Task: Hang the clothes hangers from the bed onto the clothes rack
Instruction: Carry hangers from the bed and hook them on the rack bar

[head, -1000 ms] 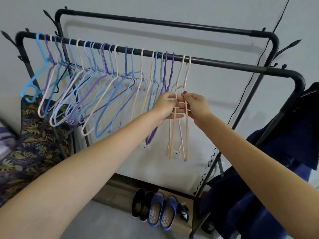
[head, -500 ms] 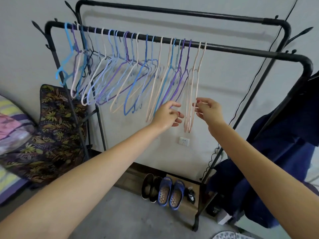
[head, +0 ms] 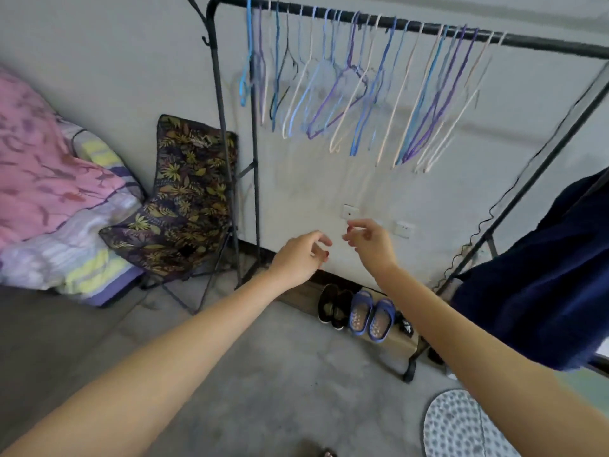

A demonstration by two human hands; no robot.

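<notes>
The left hand (head: pixel 301 257) and right hand (head: pixel 369 240) are hanging loosely curled and holding nothing, well below the clothes rack (head: pixel 428 28). A full row of hangers (head: pixel 359 84) is dangling from its rail. No hanger is showing on the visible part of the bed (head: pixel 56 206), so the task is looking nearly or fully done.

The row of thin plastic clothes hangers in blue, purple and pale cream (head: pixel 369 84) is smeared by motion blur, so single hangers cannot be counted or told apart. The black metal clothes rack (head: pixel 540 42) runs out past the top and right edges. The dark navy cloth (head: pixel 540 275) covers the rack's right post. The bed with pink floral quilt (head: pixel 43 179) is cut by the left edge. A grey dotted oval mat (head: pixel 461 427) is cropped at the bottom.
</notes>
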